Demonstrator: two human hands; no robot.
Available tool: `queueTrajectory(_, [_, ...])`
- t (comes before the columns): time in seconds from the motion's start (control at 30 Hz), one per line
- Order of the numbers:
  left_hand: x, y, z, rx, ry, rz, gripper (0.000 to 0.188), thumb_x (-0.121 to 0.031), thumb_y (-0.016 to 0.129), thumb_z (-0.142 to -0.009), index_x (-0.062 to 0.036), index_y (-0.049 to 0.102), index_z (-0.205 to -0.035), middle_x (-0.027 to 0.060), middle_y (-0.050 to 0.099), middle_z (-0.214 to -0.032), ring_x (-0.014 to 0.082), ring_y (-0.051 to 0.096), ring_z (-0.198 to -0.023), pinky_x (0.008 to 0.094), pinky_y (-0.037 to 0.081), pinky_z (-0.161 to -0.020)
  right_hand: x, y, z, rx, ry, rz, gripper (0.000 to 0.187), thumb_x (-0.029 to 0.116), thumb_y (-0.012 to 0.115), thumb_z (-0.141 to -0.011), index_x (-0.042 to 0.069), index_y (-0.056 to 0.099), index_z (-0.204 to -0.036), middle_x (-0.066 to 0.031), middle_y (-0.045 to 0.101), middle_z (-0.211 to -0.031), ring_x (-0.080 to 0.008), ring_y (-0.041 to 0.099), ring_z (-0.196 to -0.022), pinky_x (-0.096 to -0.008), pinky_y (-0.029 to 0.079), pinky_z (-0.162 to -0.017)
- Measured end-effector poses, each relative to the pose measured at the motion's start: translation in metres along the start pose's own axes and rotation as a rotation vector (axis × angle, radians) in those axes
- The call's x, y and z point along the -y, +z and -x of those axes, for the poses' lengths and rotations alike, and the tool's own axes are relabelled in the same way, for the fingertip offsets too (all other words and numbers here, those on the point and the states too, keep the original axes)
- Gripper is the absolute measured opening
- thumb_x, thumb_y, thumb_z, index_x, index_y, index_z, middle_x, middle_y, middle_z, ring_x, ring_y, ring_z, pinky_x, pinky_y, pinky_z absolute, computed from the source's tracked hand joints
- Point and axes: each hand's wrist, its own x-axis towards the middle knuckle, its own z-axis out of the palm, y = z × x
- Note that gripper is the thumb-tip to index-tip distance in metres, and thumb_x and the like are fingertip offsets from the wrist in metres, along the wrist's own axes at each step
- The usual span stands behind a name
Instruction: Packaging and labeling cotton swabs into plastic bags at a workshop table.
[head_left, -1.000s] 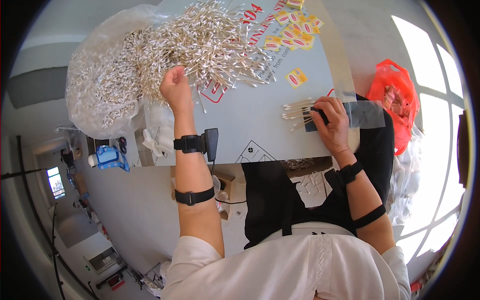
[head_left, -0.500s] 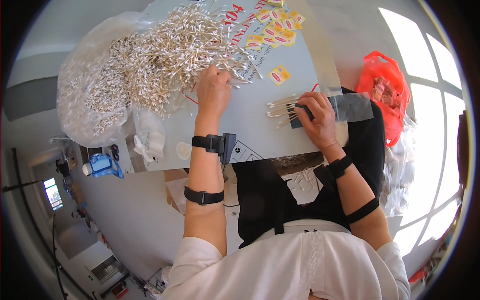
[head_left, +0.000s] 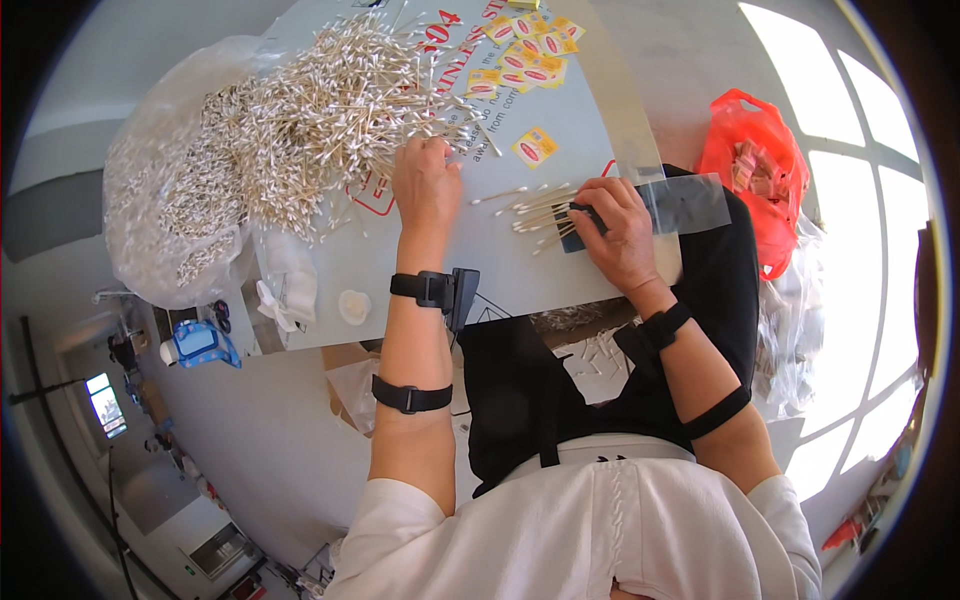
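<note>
A large heap of cotton swabs [head_left: 330, 120] spreads over the far left of the table. My left hand [head_left: 428, 190] is at the heap's near right edge, fingers curled down; whatever is between its fingertips is hidden. Farther right, my right hand [head_left: 618, 235] has its thumb and fingers bent over a small bundle of swabs [head_left: 540, 218], white tips pointing left. Under that hand lies a flat see-through plastic bag [head_left: 695, 203], dark-looking at its left end and reaching past the table edge over my leg. One loose swab [head_left: 500, 195] lies just left of the bundle.
Yellow-and-white paper labels [head_left: 530, 55] lie at the far right of the table, with one single label [head_left: 535, 147] nearer. A clear sack [head_left: 150, 220] wraps the heap's left side. A red plastic bag [head_left: 760, 180] of small packs stands right of the table.
A few swabs now lie at the left of the bundle by my right hand, one of them apart. My left hand stays at the heap's edge. The whole view has shifted slightly.
</note>
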Motion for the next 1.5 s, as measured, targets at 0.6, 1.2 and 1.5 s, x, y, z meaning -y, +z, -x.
queueTrajectory(0.6, [-0.044, 0.027, -0.008, 0.068, 0.410, -0.057, 0.016, -0.007, 0.075, -0.072, -0.0070, 0.064, -0.083, 0.0066, 0.055, -0.084, 0.0271, 0.055, -0.091, 0.0385, 0.046, -0.081, -0.003, 0.003, 0.002, 0.002, 0.008, 0.022, 0.017, 0.006, 0.071, -0.073, 0.005, 0.060, -0.086, -0.0069, 0.062, -0.093, -0.0297, 0.057, -0.086, -0.0393, 0.047, -0.075])
queueTrajectory(1.2, [-0.019, 0.019, -0.021, -0.036, 0.244, 0.050, 0.010, -0.009, 0.075, -0.071, -0.0090, 0.067, -0.076, 0.0066, 0.058, -0.086, 0.0290, 0.053, -0.090, 0.0396, 0.046, -0.081, -0.002, 0.001, 0.002, 0.002, 0.007, 0.001, 0.016, 0.006, 0.070, -0.074, 0.004, 0.059, -0.086, -0.0073, 0.061, -0.094, -0.0302, 0.057, -0.086, -0.0405, 0.047, -0.075])
queueTrajectory(1.5, [-0.036, 0.026, 0.036, 0.084, 0.160, 0.226, 0.010, -0.006, 0.069, -0.077, -0.0070, 0.065, -0.086, 0.0068, 0.058, -0.088, 0.0288, 0.054, -0.092, 0.0392, 0.047, -0.082, -0.004, 0.002, 0.003, -0.030, 0.023, -0.038, 0.014, 0.003, 0.068, -0.075, 0.003, 0.060, -0.087, -0.0093, 0.061, -0.096, -0.0309, 0.058, -0.089, -0.0397, 0.048, -0.078])
